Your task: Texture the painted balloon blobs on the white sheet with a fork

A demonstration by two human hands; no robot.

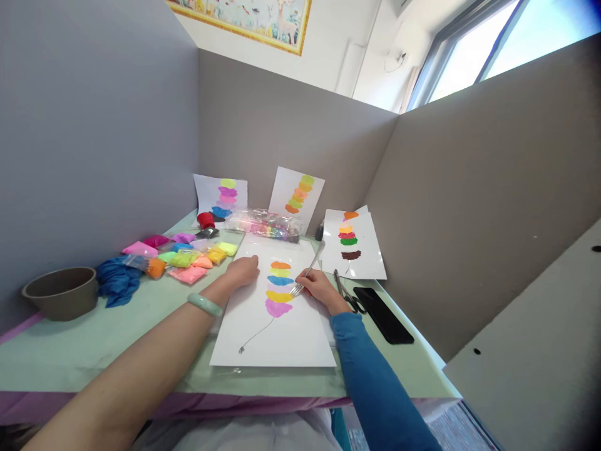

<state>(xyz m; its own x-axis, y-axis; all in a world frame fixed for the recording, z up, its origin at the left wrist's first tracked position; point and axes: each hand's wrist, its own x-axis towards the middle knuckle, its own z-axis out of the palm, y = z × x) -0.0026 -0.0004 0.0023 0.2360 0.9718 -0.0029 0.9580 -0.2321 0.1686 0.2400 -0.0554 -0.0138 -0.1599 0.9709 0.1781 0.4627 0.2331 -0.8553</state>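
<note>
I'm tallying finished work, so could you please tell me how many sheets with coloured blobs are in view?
4: one under the hands, two against the back wall, one at right, with maybe another beneath it.

Seen from a single head-worn camera, looking forward and down over a pale green table [70,351] from close above. Aimed into the corner of grey partition walls [282,125], near enough for both forearms to enter from the bottom edge. Wide-angle, with window [493,44] at upper right.
</note>
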